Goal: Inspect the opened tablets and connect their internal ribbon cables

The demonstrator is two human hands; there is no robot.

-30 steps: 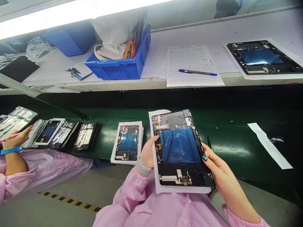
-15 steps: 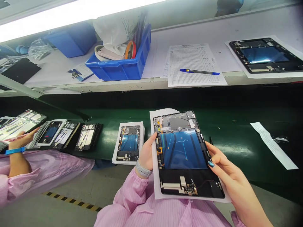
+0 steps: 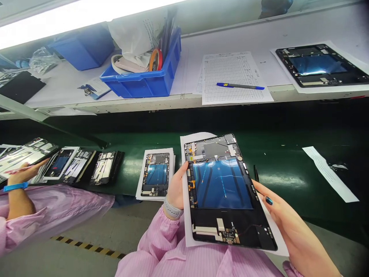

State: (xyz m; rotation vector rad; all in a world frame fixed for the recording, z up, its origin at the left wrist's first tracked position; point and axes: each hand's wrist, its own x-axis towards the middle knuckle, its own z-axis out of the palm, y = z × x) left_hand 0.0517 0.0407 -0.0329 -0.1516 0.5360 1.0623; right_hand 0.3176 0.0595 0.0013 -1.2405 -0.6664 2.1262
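Observation:
Both my hands hold an opened tablet [image 3: 221,184] that lies on a white paper sheet [image 3: 186,227]. Its back is off, showing a blue glossy panel, a black frame and small circuit boards. My left hand [image 3: 176,188] grips its left edge, with the thumb on top and a grey watch band [image 3: 170,207] on the wrist. My right hand [image 3: 288,227] supports the lower right edge, with dark-painted nails. Just beyond the tablet, a similar opened tablet [image 3: 155,175] lies on its own paper [image 3: 140,188] on the green conveyor belt [image 3: 276,154].
A co-worker's hand [image 3: 21,174] with a blue wristband holds a tablet at left, beside several more on the belt [image 3: 103,167]. A raised shelf carries a blue bin [image 3: 141,82], a ruled form [image 3: 230,79], a pen [image 3: 240,86] and another tablet [image 3: 317,65]. A paper strip [image 3: 328,173] lies on the belt at right.
The tablet has turned, its lower end swinging right and toward me. My right hand has slid lower right along its edge. The co-worker's hand and tablet have dropped lower.

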